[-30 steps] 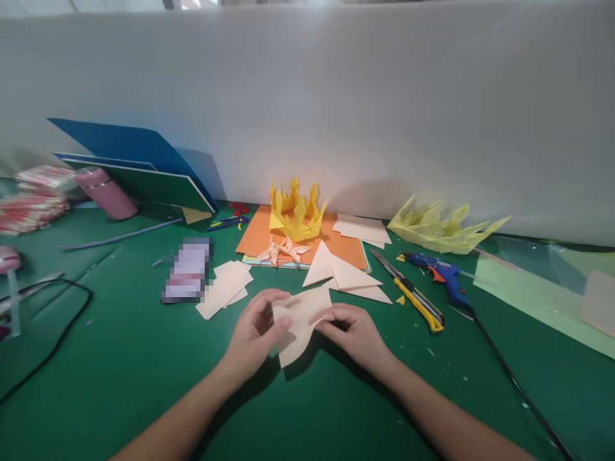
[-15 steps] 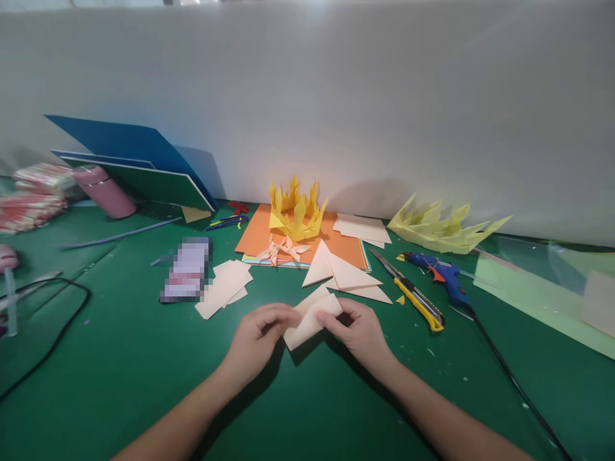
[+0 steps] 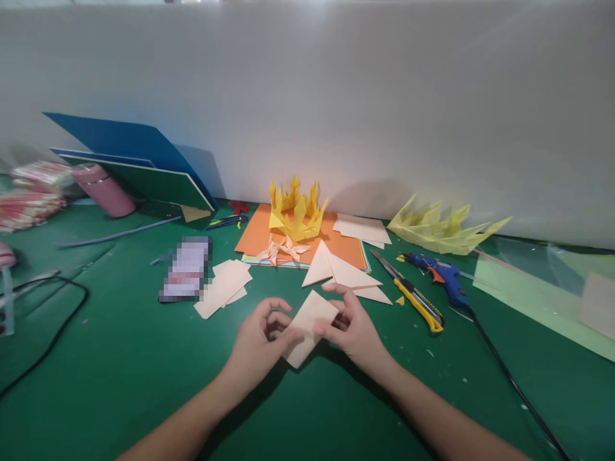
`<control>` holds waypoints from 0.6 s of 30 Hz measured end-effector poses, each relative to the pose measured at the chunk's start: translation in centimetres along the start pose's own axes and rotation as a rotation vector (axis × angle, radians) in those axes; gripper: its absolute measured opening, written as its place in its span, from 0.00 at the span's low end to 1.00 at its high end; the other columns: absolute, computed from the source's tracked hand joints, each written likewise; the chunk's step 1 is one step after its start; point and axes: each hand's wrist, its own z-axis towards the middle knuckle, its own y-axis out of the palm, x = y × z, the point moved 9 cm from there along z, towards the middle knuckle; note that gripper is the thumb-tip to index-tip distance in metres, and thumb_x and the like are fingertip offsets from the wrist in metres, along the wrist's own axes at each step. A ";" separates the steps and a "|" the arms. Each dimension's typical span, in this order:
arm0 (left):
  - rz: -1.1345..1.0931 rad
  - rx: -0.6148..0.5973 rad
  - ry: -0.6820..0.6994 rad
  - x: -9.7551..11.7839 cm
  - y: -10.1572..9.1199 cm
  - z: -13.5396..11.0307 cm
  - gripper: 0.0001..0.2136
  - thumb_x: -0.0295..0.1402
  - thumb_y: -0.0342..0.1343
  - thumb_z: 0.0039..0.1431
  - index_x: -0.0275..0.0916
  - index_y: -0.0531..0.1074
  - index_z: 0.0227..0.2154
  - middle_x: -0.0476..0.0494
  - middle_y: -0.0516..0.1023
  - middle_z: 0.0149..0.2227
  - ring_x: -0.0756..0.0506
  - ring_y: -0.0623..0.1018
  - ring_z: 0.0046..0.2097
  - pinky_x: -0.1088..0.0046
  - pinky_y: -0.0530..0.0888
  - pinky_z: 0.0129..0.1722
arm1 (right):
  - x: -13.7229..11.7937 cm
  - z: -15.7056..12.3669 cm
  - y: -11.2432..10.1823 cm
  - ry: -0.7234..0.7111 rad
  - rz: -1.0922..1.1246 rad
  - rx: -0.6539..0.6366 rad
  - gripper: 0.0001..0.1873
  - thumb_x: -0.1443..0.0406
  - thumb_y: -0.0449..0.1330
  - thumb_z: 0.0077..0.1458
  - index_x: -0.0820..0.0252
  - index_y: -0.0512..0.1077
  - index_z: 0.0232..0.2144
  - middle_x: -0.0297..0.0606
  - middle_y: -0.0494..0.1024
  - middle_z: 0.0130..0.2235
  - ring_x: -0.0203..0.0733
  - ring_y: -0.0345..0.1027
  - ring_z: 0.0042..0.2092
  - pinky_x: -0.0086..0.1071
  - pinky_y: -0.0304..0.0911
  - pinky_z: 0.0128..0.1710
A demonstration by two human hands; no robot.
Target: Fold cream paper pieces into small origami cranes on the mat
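On the green table (image 3: pixel 158 384), a yellow origami crown (image 3: pixel 300 224) is standing, seemingly finished; pale sheets (image 3: pixel 223 288) are lying flat, apparently unfolded. The left hand (image 3: pixel 259 336) and right hand (image 3: pixel 360 330), loosely curled, are holding between them one paper rectangle (image 3: pixel 311 315), probably already folded.

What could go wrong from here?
The fold could set crooked: the left hand and right hand hold the pale peach folded paper between them, not pressed flat. The right hand might get nicked if it strays sideways, as the yellow-handled utility knife to its right appears to have its blade out.
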 end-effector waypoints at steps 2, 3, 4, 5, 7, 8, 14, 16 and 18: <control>-0.075 0.013 -0.032 -0.1 0.0 0.0 0.19 0.35 0.64 0.38 0.39 0.63 0.33 0.58 0.69 0.19 0.54 0.67 0.20 0.79 0.63 0.22 | 0.5 0.0 0.9 0.076 0.103 -0.102 0.34 0.57 0.69 0.35 0.56 0.64 0.45 0.33 0.77 0.32 0.38 0.71 0.32 0.30 0.66 0.32; -0.093 0.016 -0.041 -0.1 0.0 0.0 0.19 0.35 0.65 0.38 0.39 0.63 0.33 0.58 0.69 0.19 0.54 0.68 0.20 0.79 0.64 0.21 | 0.7 0.0 1.4 0.113 0.112 -0.149 0.32 0.55 0.69 0.34 0.58 0.67 0.43 0.35 0.78 0.34 0.40 0.72 0.34 0.32 0.66 0.35; -0.100 0.014 -0.046 -0.1 0.1 -0.1 0.19 0.36 0.65 0.38 0.39 0.64 0.33 0.57 0.70 0.19 0.53 0.69 0.20 0.78 0.65 0.22 | 0.9 -0.1 1.6 0.143 0.100 -0.184 0.28 0.54 0.69 0.35 0.60 0.70 0.39 0.38 0.79 0.36 0.42 0.72 0.36 0.34 0.67 0.37; -0.096 0.008 -0.052 0.0 0.1 -0.1 0.19 0.36 0.65 0.38 0.39 0.65 0.33 0.57 0.71 0.19 0.52 0.70 0.21 0.77 0.66 0.22 | 1.0 -0.2 1.8 0.164 0.076 -0.205 0.25 0.53 0.69 0.36 0.61 0.73 0.36 0.39 0.80 0.36 0.43 0.73 0.37 0.36 0.67 0.39; -0.071 -0.003 -0.062 -0.1 0.3 -0.1 0.18 0.36 0.64 0.38 0.38 0.68 0.33 0.55 0.73 0.20 0.51 0.72 0.22 0.76 0.68 0.23 | 1.1 -0.3 1.7 0.183 0.027 -0.204 0.21 0.53 0.67 0.38 0.62 0.76 0.32 0.40 0.81 0.35 0.45 0.73 0.37 0.39 0.66 0.41; -0.056 -0.005 -0.065 -0.1 0.3 -0.2 0.16 0.36 0.64 0.38 0.38 0.69 0.32 0.53 0.74 0.21 0.51 0.73 0.23 0.75 0.69 0.24 | 1.1 -0.4 1.5 0.183 0.011 -0.191 0.20 0.53 0.67 0.39 0.62 0.76 0.32 0.39 0.81 0.35 0.45 0.73 0.37 0.39 0.66 0.41; 0.026 0.022 -0.035 0.1 0.0 0.0 0.12 0.37 0.66 0.36 0.37 0.72 0.24 0.50 0.75 0.22 0.51 0.72 0.24 0.76 0.70 0.24 | 1.1 -0.3 1.1 0.179 -0.028 -0.133 0.20 0.53 0.66 0.40 0.62 0.78 0.31 0.39 0.81 0.34 0.45 0.74 0.35 0.39 0.67 0.39; 0.037 0.043 -0.001 0.2 -0.2 0.1 0.13 0.36 0.66 0.35 0.37 0.72 0.24 0.50 0.74 0.21 0.51 0.71 0.24 0.76 0.69 0.24 | 1.1 -0.3 1.0 0.175 -0.034 -0.123 0.20 0.53 0.66 0.40 0.62 0.78 0.31 0.39 0.82 0.34 0.45 0.74 0.34 0.38 0.67 0.38; 0.046 0.062 0.028 0.3 -0.5 0.1 0.13 0.36 0.66 0.35 0.36 0.72 0.26 0.51 0.73 0.21 0.52 0.71 0.24 0.77 0.68 0.24 | 1.0 -0.3 1.1 0.168 -0.036 -0.124 0.19 0.53 0.66 0.40 0.62 0.78 0.30 0.39 0.82 0.34 0.44 0.73 0.34 0.38 0.67 0.38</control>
